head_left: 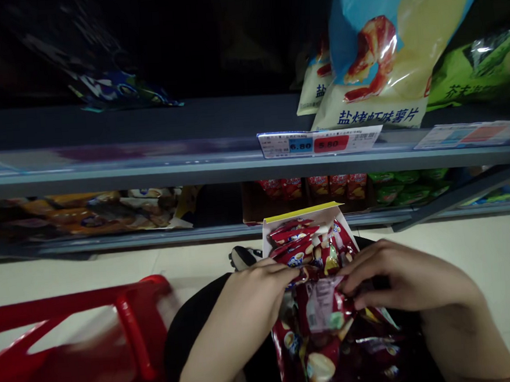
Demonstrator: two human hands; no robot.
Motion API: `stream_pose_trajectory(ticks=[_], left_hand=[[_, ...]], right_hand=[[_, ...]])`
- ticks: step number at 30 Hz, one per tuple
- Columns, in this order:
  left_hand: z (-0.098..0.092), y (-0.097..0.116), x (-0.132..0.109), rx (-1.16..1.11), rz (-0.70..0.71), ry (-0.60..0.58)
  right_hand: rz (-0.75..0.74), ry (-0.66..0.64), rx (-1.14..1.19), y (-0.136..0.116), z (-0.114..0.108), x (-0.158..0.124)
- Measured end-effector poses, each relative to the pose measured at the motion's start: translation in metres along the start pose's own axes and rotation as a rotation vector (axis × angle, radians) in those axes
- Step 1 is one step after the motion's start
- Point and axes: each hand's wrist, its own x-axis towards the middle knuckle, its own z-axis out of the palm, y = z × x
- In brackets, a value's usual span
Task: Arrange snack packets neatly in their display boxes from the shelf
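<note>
Red packet (326, 305) with a pale printed panel: between the two hands, low in the view, above the person's lap. Panel turned upward, print too blurred to read.

Left hand (259, 289): thumb and forefinger nearly together, pinching the packet's upper left edge; other fingers folded under, mostly hidden. Right hand (392, 274): fingers bent, tips touching the packet's right edge, thumb lower and slightly apart from them. Cannot tell whether it grips firmly or only rests there.

Beneath and beyond the hands, an open white box (266, 245) with a yellow far edge, far end toward the shelving. Inside, more red packets (291, 248), overlapping, glossy. More of the same nearer the body, in shadow.

Dark trousers (194, 323) on both sides of the box; knees bent. A dark shoe (244, 257) just beyond the left wrist, on a pale tiled floor (202, 258).

Left of the knee: a red basket (136, 333), blurred.

Ahead, lower shelf (218, 233): orange bags at left, a carton of small red packs (318, 188) in the middle, green packs (405, 186) to its right. Upper shelf (215, 121): a blue-and-cream chip bag (385, 59) picturing a shrimp, a green bag (482, 73) beside it, price label (320, 142) below, reading 6.80 and 5.80.
</note>
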Motion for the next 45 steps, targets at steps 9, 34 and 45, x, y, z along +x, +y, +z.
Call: stream_pose_trajectory(ticks=[9, 34, 45], left_hand=[[0.039, 0.048, 0.050, 0.184, -0.314, -0.205], [-0.024, -0.029, -0.015, -0.473, -0.316, 0.619], [-0.008, -0.056, 0.022, -0.099, -0.897, 0.174]], right_hand=[[0.178, 0.895, 0.029, 0.032, -0.032, -0.023], [-0.067, 0.397, 0.265, 0.043, 0.012, 0.038], [0.053, -0.079, -0.272, 0.062, 0.054, 0.096]])
